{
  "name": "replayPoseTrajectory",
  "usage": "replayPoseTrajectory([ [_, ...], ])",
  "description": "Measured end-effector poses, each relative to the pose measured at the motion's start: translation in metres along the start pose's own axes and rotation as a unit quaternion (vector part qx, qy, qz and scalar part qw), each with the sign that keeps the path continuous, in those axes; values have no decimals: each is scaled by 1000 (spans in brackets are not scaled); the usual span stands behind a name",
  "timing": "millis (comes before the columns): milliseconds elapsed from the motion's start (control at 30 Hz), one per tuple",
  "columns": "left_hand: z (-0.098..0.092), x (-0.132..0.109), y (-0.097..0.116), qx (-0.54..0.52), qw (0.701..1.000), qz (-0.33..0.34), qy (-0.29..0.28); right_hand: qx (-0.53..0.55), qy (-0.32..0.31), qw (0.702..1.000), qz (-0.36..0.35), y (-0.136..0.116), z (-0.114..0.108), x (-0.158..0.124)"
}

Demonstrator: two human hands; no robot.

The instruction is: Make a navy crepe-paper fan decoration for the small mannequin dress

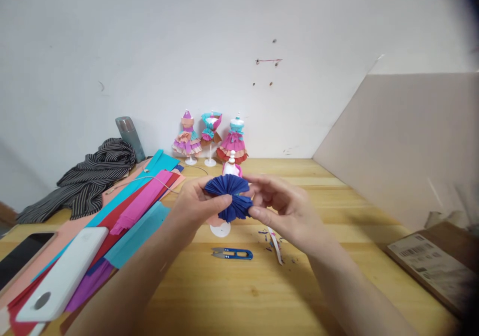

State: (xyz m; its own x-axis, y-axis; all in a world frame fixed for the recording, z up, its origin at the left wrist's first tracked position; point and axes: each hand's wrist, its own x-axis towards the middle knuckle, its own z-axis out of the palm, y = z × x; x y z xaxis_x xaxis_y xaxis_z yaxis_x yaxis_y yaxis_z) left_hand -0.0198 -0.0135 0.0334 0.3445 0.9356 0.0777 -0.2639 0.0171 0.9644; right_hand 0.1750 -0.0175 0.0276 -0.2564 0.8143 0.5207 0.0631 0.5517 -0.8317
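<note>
A dark blue pleated paper rosette point(234, 189) is spread like a round fan between my hands, above the table. My left hand point(200, 201) pinches it from the left, the thumb lying across its middle. At its right edge my right hand point(286, 209) grips the folds between thumb and fingers. Just behind the rosette stands a small white dress form point(232, 165) with pink on it, its lower part mostly hidden; its white round base point(220, 229) shows below. Blue thread snips point(232, 253) lie on the table nearer to me.
Small blue scraps and a white strip point(276, 246) lie below my right hand. Coloured crepe paper point(142, 201), a white device point(63, 276) and a phone point(24, 258) are at left. Three dressed forms point(210, 136) stand by the wall. A cardboard box point(434, 266) is at right.
</note>
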Motion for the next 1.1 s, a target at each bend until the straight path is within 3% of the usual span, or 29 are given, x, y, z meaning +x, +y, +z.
replayPoseTrajectory([
  [133,0,1,-4,6,1000,12,-29,24,25,999,39,2,1,0],
  [300,1,3,-10,40,996,-21,-71,8,56,998,21,3,1,0],
  [633,2,3,-5,22,998,-16,-57,98,-18,995,28,6,-13,3],
  [833,3,3,-6,21,998,-11,-65,97,-57,991,72,2,-4,3],
  [1100,3,6,-9,48,997,28,-46,119,-11,985,128,2,6,7],
])
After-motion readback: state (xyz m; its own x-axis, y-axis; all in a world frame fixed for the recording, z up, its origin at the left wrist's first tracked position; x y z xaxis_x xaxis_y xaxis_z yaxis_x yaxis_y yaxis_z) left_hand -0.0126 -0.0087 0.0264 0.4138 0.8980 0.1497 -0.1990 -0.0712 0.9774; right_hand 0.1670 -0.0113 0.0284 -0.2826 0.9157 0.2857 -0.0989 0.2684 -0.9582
